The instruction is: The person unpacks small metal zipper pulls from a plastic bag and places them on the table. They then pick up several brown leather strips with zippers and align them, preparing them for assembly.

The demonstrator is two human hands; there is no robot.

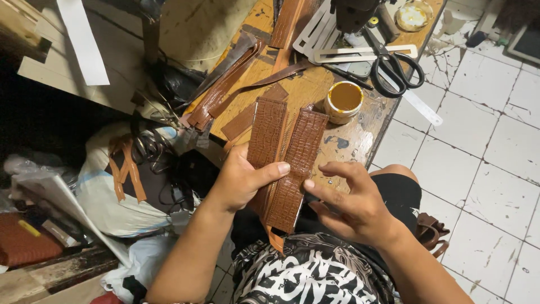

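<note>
From the head camera, the left hand (239, 180) grips a brown leather piece (286, 163), two scaly-textured panels joined down the middle by a zipper. The thumb presses across the front and the fingers wrap behind, which keeps the piece upright and flat toward the eyes, above the lap and just off the near edge of the workbench (349, 141). The right hand (351, 200) is open, fingers spread and bent, with the thumb tip touching the right panel's lower edge; it steadies rather than grips, seemingly so that side does not fold back.

On the workbench, a small tin of yellowish glue (343, 101) stands near the near edge, just beyond the panels' top. Black-handled scissors (394, 67) lie toward the right edge, over a metal ruler (365, 53). Brown leather strips (225, 90) hang over the left edge. A sewing machine base (354, 14) sits at the far edge. Below left, a white sack (121, 186) holds more strips.
</note>
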